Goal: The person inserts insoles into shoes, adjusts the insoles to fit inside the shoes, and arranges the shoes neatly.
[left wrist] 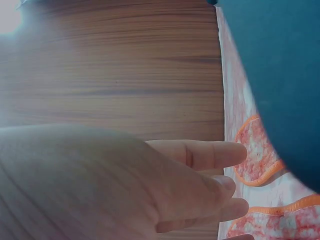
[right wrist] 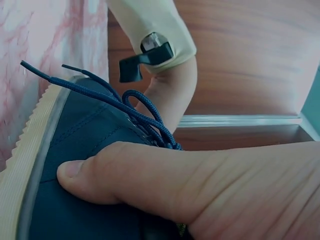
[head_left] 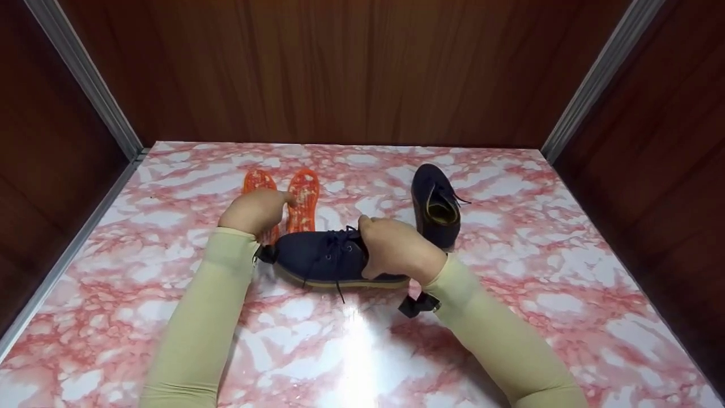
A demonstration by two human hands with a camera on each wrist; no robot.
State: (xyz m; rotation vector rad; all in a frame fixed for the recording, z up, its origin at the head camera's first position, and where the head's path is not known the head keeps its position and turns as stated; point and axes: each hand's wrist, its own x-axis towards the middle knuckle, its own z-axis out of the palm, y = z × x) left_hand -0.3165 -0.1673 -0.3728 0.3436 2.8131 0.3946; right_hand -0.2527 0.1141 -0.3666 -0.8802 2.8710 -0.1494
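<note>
A navy lace-up shoe is held sideways over the table, toe to the left and sole down. My right hand grips it around the ankle opening; in the right wrist view the thumb presses on its side beside the blue laces. Over two orange-rimmed insoles, my left hand hovers past the shoe's toe, nearest the left insole and the right insole. Its fingers are extended and hold nothing in the left wrist view. The shoe's toe fills that view's right side.
The matching navy shoe stands at the back right, toe away, laces hanging to one side. A pink-and-white marbled tabletop lies beneath everything. Dark wooden panels enclose the back and both sides, with metal corner strips.
</note>
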